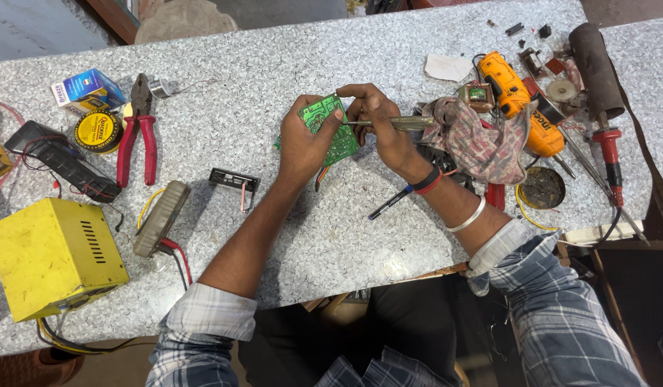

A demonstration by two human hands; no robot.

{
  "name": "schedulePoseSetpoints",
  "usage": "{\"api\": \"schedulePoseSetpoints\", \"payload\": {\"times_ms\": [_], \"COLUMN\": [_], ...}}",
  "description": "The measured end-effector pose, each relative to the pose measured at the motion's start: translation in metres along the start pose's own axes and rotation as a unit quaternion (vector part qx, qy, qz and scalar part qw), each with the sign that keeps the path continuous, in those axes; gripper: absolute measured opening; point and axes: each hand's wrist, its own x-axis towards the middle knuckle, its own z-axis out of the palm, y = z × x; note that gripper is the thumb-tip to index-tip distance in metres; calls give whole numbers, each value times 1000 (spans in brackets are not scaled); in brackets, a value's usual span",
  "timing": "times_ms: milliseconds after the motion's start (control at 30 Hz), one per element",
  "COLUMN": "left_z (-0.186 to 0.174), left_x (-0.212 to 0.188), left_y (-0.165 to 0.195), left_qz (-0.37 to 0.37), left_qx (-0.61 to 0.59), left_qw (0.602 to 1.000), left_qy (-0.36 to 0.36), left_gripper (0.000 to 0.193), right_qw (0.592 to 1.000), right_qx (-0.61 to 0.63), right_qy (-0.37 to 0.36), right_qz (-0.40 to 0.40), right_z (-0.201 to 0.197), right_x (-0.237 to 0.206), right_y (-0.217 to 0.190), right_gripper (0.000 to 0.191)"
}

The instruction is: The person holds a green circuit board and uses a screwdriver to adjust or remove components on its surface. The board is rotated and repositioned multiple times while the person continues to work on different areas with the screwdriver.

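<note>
- Head view looks down on a speckled grey worktop (346, 236), with both forearms reaching in from its near edge.
- Left hand (303, 143) grips a green circuit board (330, 129), thumb on the board's upper face and fingers curled beneath it; the board is tilted and lifted a little off the surface, about midway between the near and far edges.
- Right hand (385, 129) pinches a slim metal tool (392, 122) between thumb and fingers, the tool lying level with its tip at the board's right edge; whether the tip touches the board I cannot tell.
- Just beside the right hand, toward the right edge, a patterned cloth (475, 140) lies bunched over an orange power tool (521, 107).
- A dark pen (390, 203) lies on the surface under the right wrist.
- Red-handled pliers (136, 136) lie toward the far left, next to a round black-and-yellow tin (96, 131) and a small blue box (88, 89).
- A yellow metal box (55, 254) with vent slots sits at the near left corner, wires trailing from it.
- A red-handled soldering iron (611, 158) lies near the right edge, and a dark round dish (543, 188) sits close by it.
</note>
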Motion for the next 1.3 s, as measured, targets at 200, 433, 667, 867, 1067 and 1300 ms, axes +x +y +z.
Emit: {"api": "schedulePoseSetpoints", "payload": {"times_ms": [200, 433, 667, 867, 1067, 1300], "left_z": [1, 1, 1, 0, 1, 0], "left_x": [0, 0, 0, 1, 0, 1], "left_y": [-2, -3, -4, -3, -3, -3], "left_qz": [6, -3, 3, 9, 0, 5], "left_qx": [-8, -5, -7, 6, -6, 5], "left_qw": [1000, 1000, 1000, 1000, 1000, 1000], "left_qy": [-2, -2, -2, 3, 2, 0], "left_gripper": [32, 31, 31, 30, 31, 32], "right_qw": [1000, 1000, 1000, 1000, 1000, 1000], "right_qx": [-2, -16, -13, -18, -8, -2], "right_qy": [-4, 4, 1, 1, 0, -3], "right_qz": [-11, -1, -4, -5, -1, 0], "right_z": [0, 0, 0, 0, 0, 1], "right_x": [-1, 0, 0, 0, -1, 0], "right_y": [0, 1, 2, 1, 1, 1], "right_gripper": [81, 81, 82, 82, 80, 81]}}
